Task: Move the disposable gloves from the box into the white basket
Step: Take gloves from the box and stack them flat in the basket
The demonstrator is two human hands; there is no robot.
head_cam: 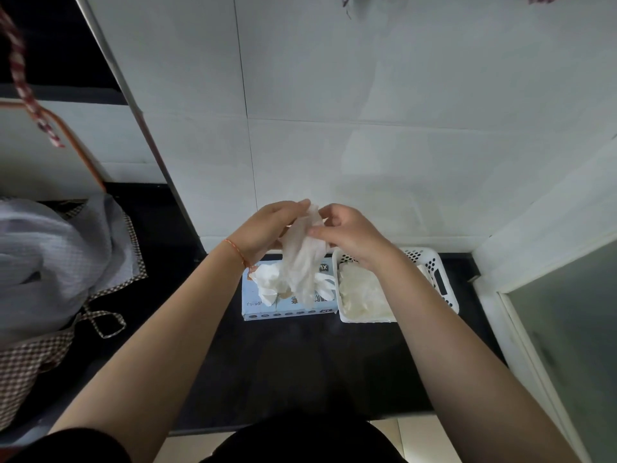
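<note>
Left hand (267, 228) and right hand (347, 233) both pinch the top of one translucent glove (305, 259), which hangs long axis vertical above the open box (263, 305) on the dark bench (300, 362). The white basket (437, 279), apparently already holding gloves, lies just right of the box, beneath the right wrist, nearer that hand.
</note>
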